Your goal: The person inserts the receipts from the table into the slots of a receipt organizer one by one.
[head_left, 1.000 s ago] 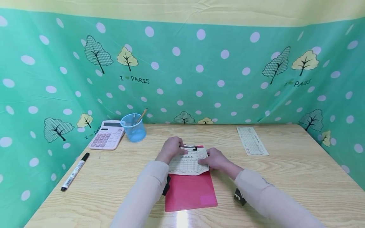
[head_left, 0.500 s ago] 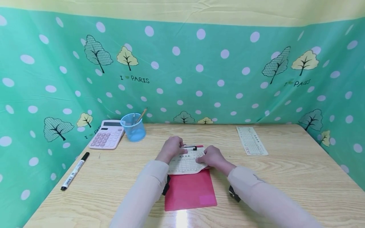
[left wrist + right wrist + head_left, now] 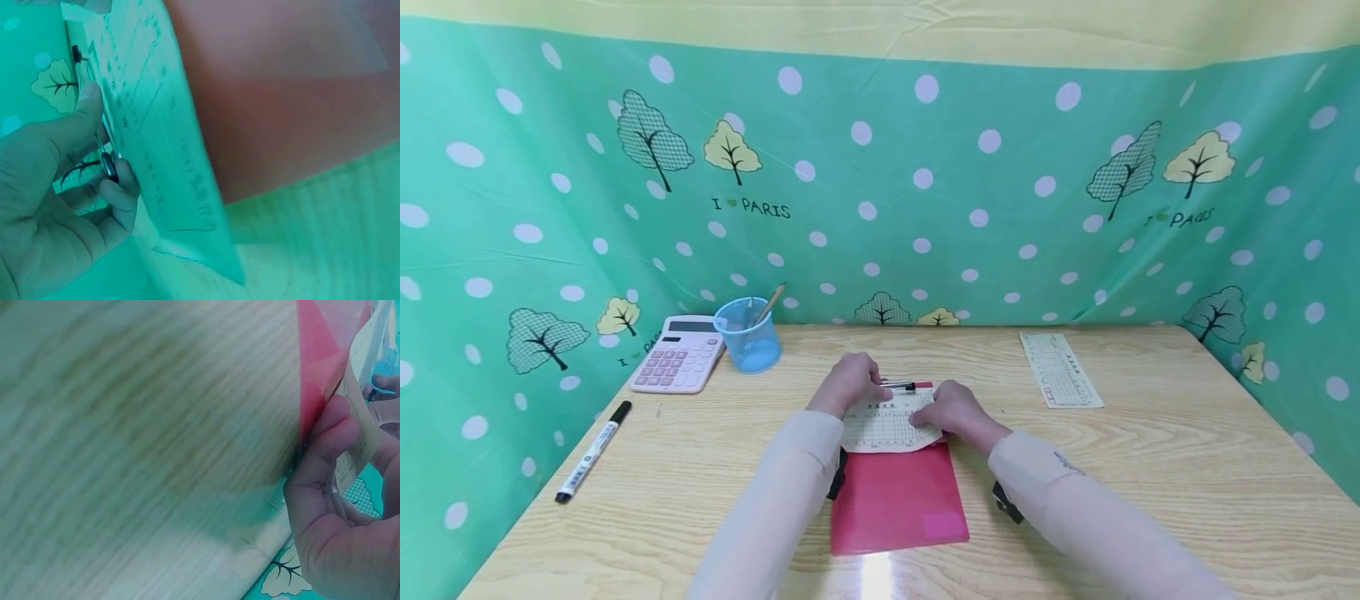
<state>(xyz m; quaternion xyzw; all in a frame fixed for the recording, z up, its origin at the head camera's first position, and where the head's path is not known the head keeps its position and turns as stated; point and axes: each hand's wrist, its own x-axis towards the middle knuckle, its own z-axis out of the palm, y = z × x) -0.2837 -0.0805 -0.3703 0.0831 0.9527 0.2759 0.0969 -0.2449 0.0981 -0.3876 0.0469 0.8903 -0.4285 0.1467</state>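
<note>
A red clipboard (image 3: 895,504) lies on the table in front of me, with a printed paper form (image 3: 880,429) over its upper half. My left hand (image 3: 850,387) grips the metal clip (image 3: 902,385) at the board's top; in the left wrist view the thumb presses on the clip's wire and the fingers curl behind it. The right hand (image 3: 957,410) pinches the form's right edge between thumb and fingers. From the right wrist, the form (image 3: 359,450) bows up over the red board. Whether its top edge lies under the clip cannot be told.
A second printed form (image 3: 1062,371) lies at the back right. To the left are a pink calculator (image 3: 679,354), a blue mesh pen cup (image 3: 752,337) with pencils, and a black-capped marker (image 3: 593,452). A green patterned cloth (image 3: 925,208) hangs behind the table.
The right hand has moved a little left and up, shifting the form with it toward the clip. My left hand keeps its hold on the clip.
</note>
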